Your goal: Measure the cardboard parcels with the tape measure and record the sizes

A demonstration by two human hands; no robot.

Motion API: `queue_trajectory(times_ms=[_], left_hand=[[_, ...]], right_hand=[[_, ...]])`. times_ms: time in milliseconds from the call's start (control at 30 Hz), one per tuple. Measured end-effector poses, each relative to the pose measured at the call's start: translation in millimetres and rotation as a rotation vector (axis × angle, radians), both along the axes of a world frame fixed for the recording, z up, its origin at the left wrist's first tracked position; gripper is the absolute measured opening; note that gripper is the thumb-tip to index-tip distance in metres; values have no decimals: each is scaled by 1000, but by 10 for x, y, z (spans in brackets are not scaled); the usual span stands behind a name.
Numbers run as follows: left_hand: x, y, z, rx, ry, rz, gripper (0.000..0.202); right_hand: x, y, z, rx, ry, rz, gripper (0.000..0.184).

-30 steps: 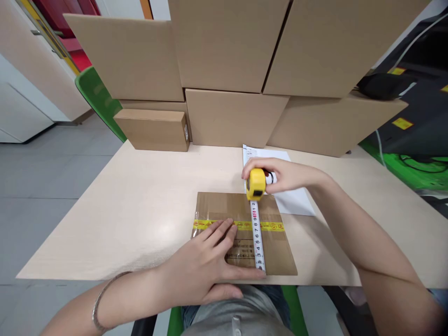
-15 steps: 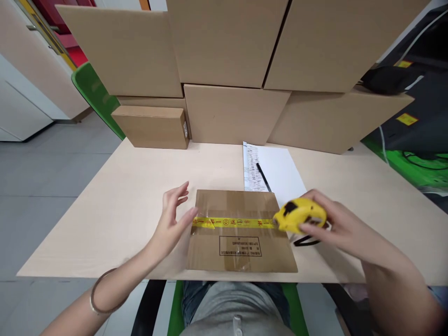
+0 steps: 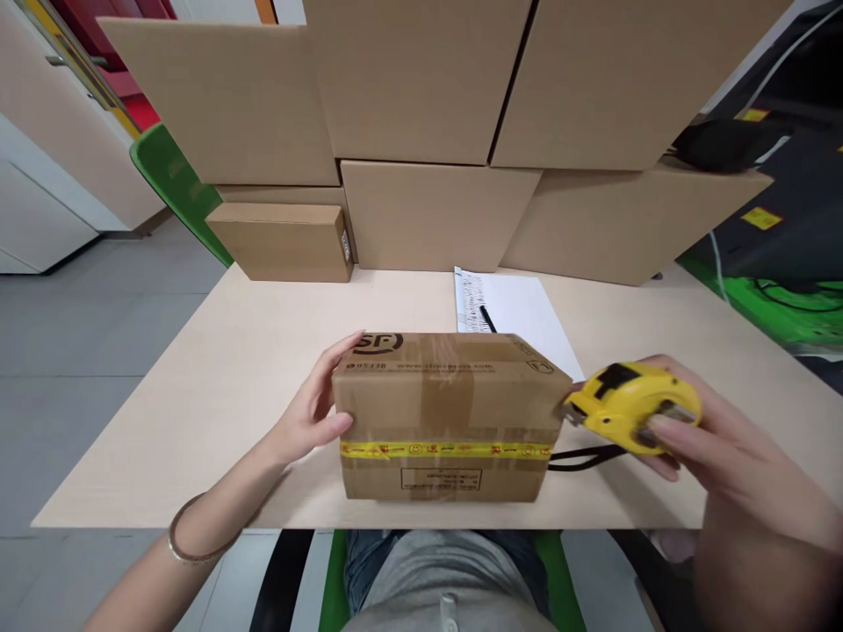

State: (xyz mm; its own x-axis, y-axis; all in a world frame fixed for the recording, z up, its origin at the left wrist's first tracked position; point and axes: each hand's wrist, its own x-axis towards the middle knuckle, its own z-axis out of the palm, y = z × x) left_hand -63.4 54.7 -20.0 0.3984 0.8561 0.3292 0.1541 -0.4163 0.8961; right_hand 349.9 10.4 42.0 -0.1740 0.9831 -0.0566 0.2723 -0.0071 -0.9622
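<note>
A cardboard box (image 3: 448, 399) stands near the front of the table with its yellow-taped face towards me. Its upper side bears a black SF logo. At its left end, my left hand (image 3: 309, 408) grips the edge, thumb on the near face and fingers at the back. My right hand (image 3: 691, 430) is wrapped round a yellow tape measure (image 3: 636, 408), whose nose is beside the box's right end. A black strap (image 3: 586, 456) hangs from the tape measure. Whether a right fingertip touches the box, I cannot tell.
Behind the box lie white papers (image 3: 520, 307) with a black pen (image 3: 487, 318). A smaller closed carton (image 3: 283, 246) sits at the back left. Large cardboard boxes (image 3: 441, 215) are stacked along the back of the table (image 3: 164, 439).
The box has been turned up, so its SF-marked side now shows on top. My left hand has closed on its left end. The tape measure has moved right in my right hand.
</note>
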Motion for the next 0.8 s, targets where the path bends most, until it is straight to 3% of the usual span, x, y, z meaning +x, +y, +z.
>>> queue_trajectory(times_ms=[100,167,333,433,533,667,800], left_hand=[[-19,44,-136,282,31,-34,85],[-33,70,-305,380,69,-66,96],[-73,84,-615,334,-14,-100,128],[-107,71,-677,308,22,-76,137],[-131,80,-681,357,112,-27,134],[-91,132,-561,516,81,-101,107],[-31,168,-426,563,43,-153,90]], right_hand=[[-99,94,181,158,-18,-122,26],[-314,207,298,254,-105,-85,26],[-1112,513,505,318,-348,347,36],[-1508,615,568,326,-430,565,36],[-1726,655,590,351,-508,669,32],[-1659,683,571,340,-565,672,34],[-1060,684,537,251,-583,579,31]])
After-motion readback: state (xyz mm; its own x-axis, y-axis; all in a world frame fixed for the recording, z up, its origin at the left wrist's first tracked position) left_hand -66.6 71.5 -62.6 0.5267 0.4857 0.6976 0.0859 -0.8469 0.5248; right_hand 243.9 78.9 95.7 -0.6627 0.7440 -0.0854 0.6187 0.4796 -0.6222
